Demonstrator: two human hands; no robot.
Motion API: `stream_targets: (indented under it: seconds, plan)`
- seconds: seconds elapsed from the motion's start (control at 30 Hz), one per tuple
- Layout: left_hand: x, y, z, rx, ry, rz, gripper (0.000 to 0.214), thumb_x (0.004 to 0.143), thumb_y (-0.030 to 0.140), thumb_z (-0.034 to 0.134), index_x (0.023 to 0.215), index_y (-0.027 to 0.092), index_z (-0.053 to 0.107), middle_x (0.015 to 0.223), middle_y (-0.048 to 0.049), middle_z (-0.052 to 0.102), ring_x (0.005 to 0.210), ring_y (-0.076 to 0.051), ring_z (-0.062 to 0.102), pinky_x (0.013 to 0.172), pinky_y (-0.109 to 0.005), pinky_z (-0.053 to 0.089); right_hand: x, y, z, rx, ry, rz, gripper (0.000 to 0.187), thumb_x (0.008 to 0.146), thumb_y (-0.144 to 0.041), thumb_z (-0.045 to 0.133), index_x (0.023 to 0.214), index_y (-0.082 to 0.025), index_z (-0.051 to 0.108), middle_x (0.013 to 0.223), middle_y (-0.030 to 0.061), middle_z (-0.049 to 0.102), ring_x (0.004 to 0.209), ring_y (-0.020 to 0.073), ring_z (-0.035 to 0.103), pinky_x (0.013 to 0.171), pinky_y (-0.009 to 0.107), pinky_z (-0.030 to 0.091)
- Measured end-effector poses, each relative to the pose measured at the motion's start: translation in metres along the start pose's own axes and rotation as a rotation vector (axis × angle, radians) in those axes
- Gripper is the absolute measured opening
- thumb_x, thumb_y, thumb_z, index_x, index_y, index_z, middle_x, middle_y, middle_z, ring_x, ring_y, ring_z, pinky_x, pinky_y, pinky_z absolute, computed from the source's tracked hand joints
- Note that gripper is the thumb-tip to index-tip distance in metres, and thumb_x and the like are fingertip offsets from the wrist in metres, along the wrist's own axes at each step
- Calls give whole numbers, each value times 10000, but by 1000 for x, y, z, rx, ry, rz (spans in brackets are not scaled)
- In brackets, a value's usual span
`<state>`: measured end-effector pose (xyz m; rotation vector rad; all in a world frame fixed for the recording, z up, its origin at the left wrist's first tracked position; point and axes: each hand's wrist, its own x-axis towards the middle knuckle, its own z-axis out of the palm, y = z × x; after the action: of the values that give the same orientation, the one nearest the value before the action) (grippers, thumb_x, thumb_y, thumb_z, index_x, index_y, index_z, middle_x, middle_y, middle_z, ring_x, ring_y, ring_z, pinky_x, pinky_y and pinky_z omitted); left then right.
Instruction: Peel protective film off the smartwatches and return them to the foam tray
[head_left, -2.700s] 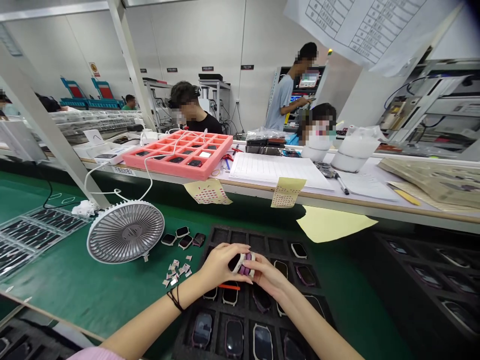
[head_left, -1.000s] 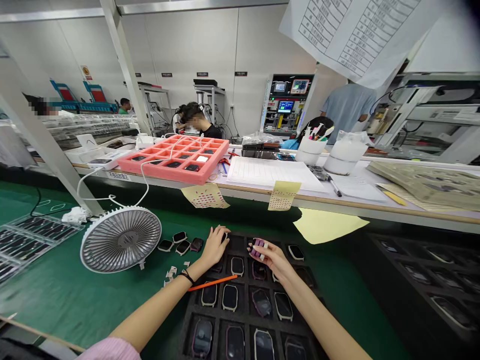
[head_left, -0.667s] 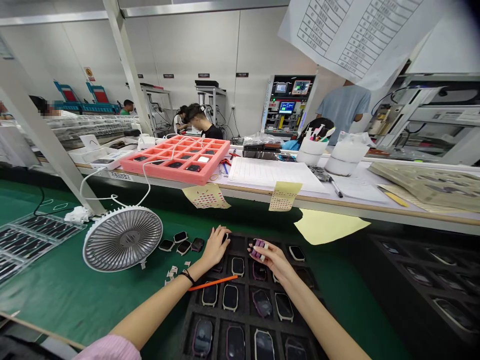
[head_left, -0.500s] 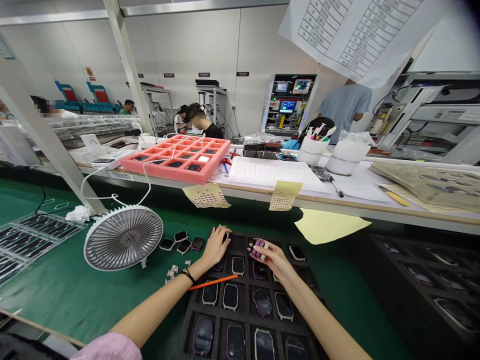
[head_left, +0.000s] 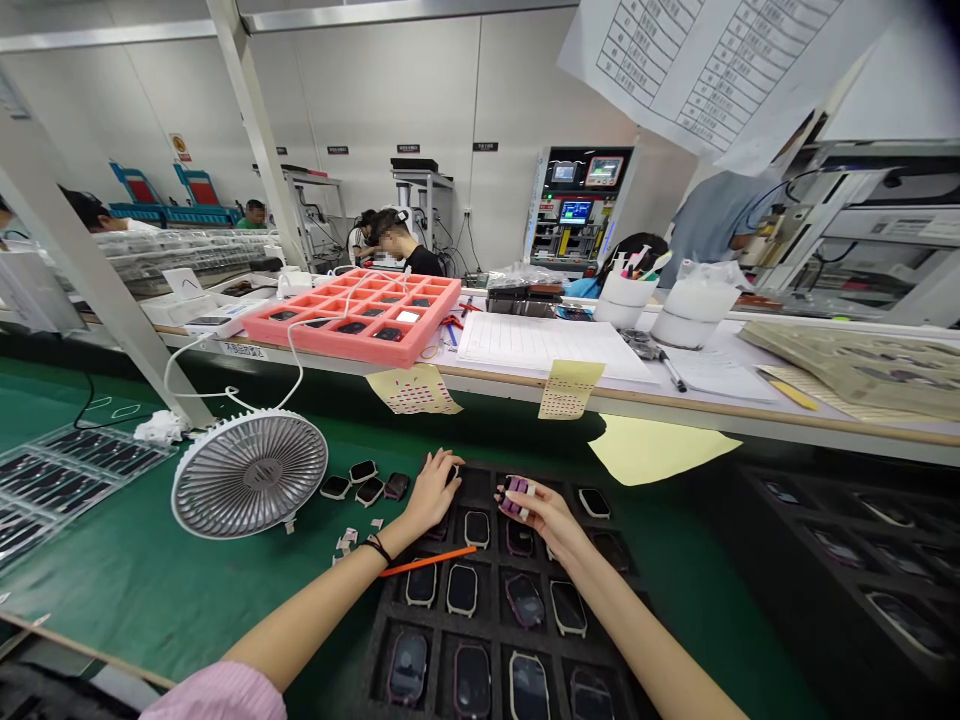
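A black foam tray [head_left: 491, 634] holds smartwatch cases with dark screens, one to a compartment, such as a pale-rimmed watch case [head_left: 462, 590] and a purple one [head_left: 524, 600]. At the tray's far left corner my left hand [head_left: 431, 492] has its fingers curled over a watch case [head_left: 453, 474], mostly hidden by them. Just right of it, above the far row, my right hand [head_left: 549, 518] pinches a small stack of purple and white watch cases [head_left: 517, 496] held on edge. An orange stick [head_left: 429, 561] lies across the tray's left side, by my left wrist.
Left of the tray lie several loose watch cases [head_left: 369, 491] and small white pieces [head_left: 346, 541]. A round fan [head_left: 251, 475] stands beyond them. Above, a shelf [head_left: 517, 372] carries a pink foam tray [head_left: 409, 352] and papers. Another dark tray [head_left: 832, 590] is at right.
Both hands stay almost where they were, with the same grips. In the background, the standing person in the blue-grey shirt has shifted right.
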<state>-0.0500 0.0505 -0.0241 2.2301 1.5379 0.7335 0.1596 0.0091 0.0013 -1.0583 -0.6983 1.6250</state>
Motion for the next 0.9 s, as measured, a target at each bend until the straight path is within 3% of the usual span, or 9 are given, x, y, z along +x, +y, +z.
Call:
stream_targets:
  seconds: [0.17,0.27,0.37,0.47,0.57,0.7,0.8,0.9]
  plan:
    - [-2,7,-5,15,-18,51,258,912,190,374,1142,201,492,1339,-98,462,1366,-241,289,1152,-520,128,2,1,-1,-9,-11,-7,490,437,-241,886,866,-130,676,861,88,721,783,232,695,715,305,565]
    - [-3,21,-16,-25,-77,173,368,896,199,426,1263,232,435,1442,-88,357,1398,-228,215,1153,-534,69,2,1,-2,-18,-34,-8,484,454,-245,881,880,-138,677,856,78,720,777,222,693,723,305,563]
    - [-1,41,-27,-208,-237,396,642,820,230,589,1394,251,303,1501,-92,259,1390,-228,238,1150,-449,199,1,-1,-2,-28,-69,-8,483,452,-245,881,879,-149,678,821,52,715,740,199,685,687,287,562]
    - [5,62,-29,-388,-361,515,673,776,281,673,1373,234,365,1393,-93,444,1275,-212,433,1065,-344,363,-1,-3,-2,-47,-111,-8,437,405,-240,892,767,-134,671,691,23,684,608,157,646,559,234,535]
    - [13,75,-25,-440,-341,509,562,741,335,713,1250,210,509,1247,-74,581,1147,-209,547,975,-299,430,-3,-7,-2,-65,-139,-29,413,420,-296,889,715,-121,659,641,21,656,557,135,609,501,207,499]
    - [26,78,-21,-253,-219,425,529,722,409,717,1179,207,542,1156,-48,630,1040,-190,599,897,-254,455,0,-15,-9,-104,-105,-110,443,575,-456,807,846,-133,670,757,54,673,651,163,636,571,251,536]
    - [36,75,-18,-105,-175,360,533,711,424,722,1167,211,549,1133,-57,632,1024,-214,593,892,-289,452,6,-21,-19,-175,-6,-194,506,697,-541,686,1021,-155,635,806,70,674,689,200,658,644,333,560]
    - [42,71,-11,3,-225,337,577,616,460,783,1103,207,601,1024,-69,662,956,-252,610,827,-312,470,13,-22,-30,-311,118,-286,581,751,-598,577,1121,-150,585,772,75,657,671,223,659,642,375,553]
